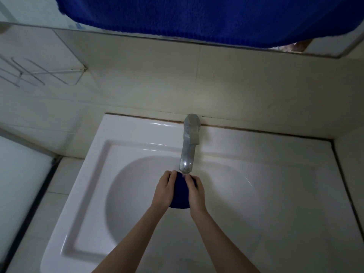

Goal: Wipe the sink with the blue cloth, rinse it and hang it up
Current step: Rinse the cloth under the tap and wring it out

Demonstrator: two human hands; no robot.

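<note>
A dark blue cloth (pixel 180 194) is bunched up over the white sink (pixel 266 194) basin, right below the spout of the grey metal tap (pixel 188 146). My left hand (pixel 164 191) grips its left side and my right hand (pixel 195 191) grips its right side, fingers curled round it. A thin stream of water seems to fall from the spout onto the cloth between my fingertips. Most of the cloth is hidden between my hands.
A large blue towel (pixel 197 16) hangs across the top of the view in front of a mirror. A wire rack (pixel 39 73) is fixed to the tiled wall at the left. A frosted glass panel (pixel 17 174) stands left of the sink.
</note>
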